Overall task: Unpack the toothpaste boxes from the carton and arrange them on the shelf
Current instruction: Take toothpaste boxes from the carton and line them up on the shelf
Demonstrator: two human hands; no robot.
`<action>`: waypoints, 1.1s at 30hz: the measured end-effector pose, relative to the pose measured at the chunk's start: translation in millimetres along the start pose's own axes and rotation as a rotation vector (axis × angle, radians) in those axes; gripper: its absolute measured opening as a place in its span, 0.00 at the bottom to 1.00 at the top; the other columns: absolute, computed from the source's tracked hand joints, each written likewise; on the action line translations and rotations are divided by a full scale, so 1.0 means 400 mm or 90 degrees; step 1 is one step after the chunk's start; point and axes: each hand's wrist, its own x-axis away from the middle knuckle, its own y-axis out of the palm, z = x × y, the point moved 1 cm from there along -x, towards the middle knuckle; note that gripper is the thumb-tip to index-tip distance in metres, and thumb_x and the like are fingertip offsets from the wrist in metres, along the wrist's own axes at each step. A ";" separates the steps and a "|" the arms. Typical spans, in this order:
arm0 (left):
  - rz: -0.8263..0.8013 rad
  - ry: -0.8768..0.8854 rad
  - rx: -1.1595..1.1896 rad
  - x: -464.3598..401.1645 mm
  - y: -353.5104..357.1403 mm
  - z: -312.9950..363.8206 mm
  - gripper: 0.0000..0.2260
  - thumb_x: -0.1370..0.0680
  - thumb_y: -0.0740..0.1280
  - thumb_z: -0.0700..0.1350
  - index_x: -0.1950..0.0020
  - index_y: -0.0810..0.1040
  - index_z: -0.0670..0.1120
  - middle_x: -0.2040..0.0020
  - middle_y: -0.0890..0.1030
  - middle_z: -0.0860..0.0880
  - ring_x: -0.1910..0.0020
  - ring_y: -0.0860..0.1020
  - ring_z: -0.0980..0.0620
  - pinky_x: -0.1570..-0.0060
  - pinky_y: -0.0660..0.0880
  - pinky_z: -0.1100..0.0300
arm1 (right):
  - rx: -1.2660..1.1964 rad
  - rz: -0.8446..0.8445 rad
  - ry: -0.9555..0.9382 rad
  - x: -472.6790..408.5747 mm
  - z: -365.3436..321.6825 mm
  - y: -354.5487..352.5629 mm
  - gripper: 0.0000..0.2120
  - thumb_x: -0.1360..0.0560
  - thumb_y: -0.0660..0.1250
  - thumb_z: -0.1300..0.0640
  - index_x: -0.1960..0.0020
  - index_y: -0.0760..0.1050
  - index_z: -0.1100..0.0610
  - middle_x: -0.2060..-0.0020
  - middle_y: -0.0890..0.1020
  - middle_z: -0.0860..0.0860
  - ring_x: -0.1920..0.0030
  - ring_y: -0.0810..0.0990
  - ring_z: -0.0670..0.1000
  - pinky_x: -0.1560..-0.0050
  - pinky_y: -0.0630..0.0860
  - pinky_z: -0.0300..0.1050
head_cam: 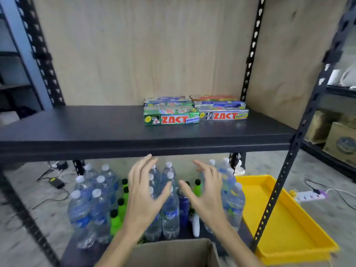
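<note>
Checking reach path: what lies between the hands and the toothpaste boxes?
Head view: only the shelf's front edge and bare dark board separate both hands from the toothpaste boxes.

Toothpaste boxes (195,109) sit in two rows toward the shelf's (96,128) right end. Bottles (96,205) stand beneath it, the carton (173,253) before them, a tray (285,218) to their right.

A storeroom or shop stockroom. A dark slotted-steel shelf (134,135) with plywood backing holds boxed toothpaste (171,117); below it stand bottled water packs (92,201). Right of the shelf, more racking carries cardboard cartons (342,143) above a bare concrete floor (327,209).
</note>
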 end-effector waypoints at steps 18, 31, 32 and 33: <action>-0.336 -0.723 -0.105 0.858 0.116 -0.467 0.23 0.25 0.75 0.46 0.35 0.71 0.41 0.41 0.74 0.39 0.40 0.76 0.36 0.39 0.73 0.45 | 0.143 -0.401 0.399 0.819 0.359 0.324 0.27 0.24 0.70 0.46 0.27 0.66 0.45 0.34 0.76 0.47 0.35 0.72 0.54 0.39 0.68 0.52; -0.493 -0.799 -0.403 0.972 0.252 -0.410 0.40 0.24 0.69 0.61 0.25 0.54 0.39 0.33 0.71 0.34 0.42 0.80 0.39 0.48 0.78 0.49 | 0.244 -0.633 0.324 0.773 0.568 0.381 0.41 0.27 0.75 0.49 0.22 0.56 0.44 0.27 0.69 0.47 0.31 0.60 0.52 0.42 0.53 0.46; -0.501 -0.829 -0.397 0.990 0.260 -0.410 0.42 0.25 0.70 0.60 0.24 0.51 0.40 0.30 0.68 0.32 0.41 0.79 0.37 0.45 0.78 0.48 | 0.246 -0.642 0.315 0.772 0.580 0.375 0.40 0.27 0.75 0.53 0.22 0.57 0.44 0.28 0.69 0.48 0.31 0.60 0.51 0.41 0.55 0.47; -0.498 -0.852 -0.384 0.997 0.268 -0.409 0.42 0.25 0.71 0.59 0.24 0.51 0.41 0.29 0.66 0.31 0.41 0.78 0.36 0.45 0.78 0.46 | 0.249 -0.653 0.298 0.769 0.586 0.370 0.40 0.27 0.75 0.56 0.22 0.58 0.45 0.28 0.69 0.48 0.32 0.60 0.51 0.40 0.56 0.47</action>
